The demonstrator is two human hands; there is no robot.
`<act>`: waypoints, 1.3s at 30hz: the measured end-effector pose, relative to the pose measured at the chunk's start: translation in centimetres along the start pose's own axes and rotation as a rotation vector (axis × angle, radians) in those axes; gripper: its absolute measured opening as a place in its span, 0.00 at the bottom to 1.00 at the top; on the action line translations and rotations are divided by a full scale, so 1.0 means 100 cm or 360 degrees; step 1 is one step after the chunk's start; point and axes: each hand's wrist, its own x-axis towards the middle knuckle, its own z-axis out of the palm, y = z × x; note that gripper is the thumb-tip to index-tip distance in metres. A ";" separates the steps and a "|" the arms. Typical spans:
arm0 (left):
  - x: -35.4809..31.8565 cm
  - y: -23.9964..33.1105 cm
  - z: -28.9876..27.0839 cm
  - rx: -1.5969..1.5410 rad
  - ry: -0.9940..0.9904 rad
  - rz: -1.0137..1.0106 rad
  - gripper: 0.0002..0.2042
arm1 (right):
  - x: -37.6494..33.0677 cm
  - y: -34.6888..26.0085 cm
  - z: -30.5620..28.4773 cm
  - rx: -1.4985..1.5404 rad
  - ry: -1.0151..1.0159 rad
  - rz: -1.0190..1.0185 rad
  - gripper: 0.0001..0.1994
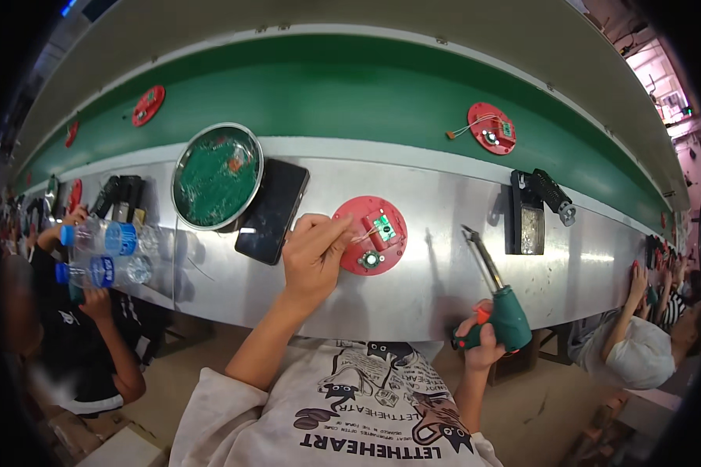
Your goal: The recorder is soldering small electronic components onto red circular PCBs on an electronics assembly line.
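Green conveyor belt (350, 93) runs behind the steel bench (444, 288). Round metal tin (181, 167) holds green circuit boards. Red disc (358, 214) sits mid-bench; left hand (311, 257) pinches narrow at its wires. Right hand (481, 342) is wrapped around green soldering iron (500, 307), tip raised off the disc. Best to pin wires steady before bringing the tip in.

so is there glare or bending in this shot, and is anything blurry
Head view: bright glare streaks on the metal bench beside the red disc; the green belt and bench edges bow strongly from the fisheye; corners go black; people at both side rims smear soft, while the left hand and soldering gun look sharp.
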 end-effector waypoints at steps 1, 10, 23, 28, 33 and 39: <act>-0.001 0.001 0.002 -0.0016 0.0037 0.0027 0.12 | -0.001 -0.003 0.006 -0.0096 -0.0062 0.0020 0.25; 0.007 0.007 0.014 -0.0317 -0.0087 -0.0306 0.05 | 0.020 -0.019 0.051 -0.0288 -0.0419 0.0255 0.21; 0.012 -0.001 0.024 -0.0036 -0.0096 -0.0059 0.07 | 0.028 -0.027 0.059 -0.0491 -0.0349 0.0301 0.12; 0.008 -0.003 0.025 0.0010 -0.0117 -0.0149 0.06 | 0.028 -0.023 0.052 -0.0733 -0.0441 0.0241 0.11; 0.005 -0.007 0.026 0.0013 -0.0125 -0.0123 0.06 | 0.024 -0.020 0.049 -0.0826 -0.0475 0.0188 0.11; 0.005 -0.010 0.031 0.0079 -0.0110 0.0049 0.05 | 0.022 -0.022 0.050 -0.0731 -0.0389 0.0209 0.10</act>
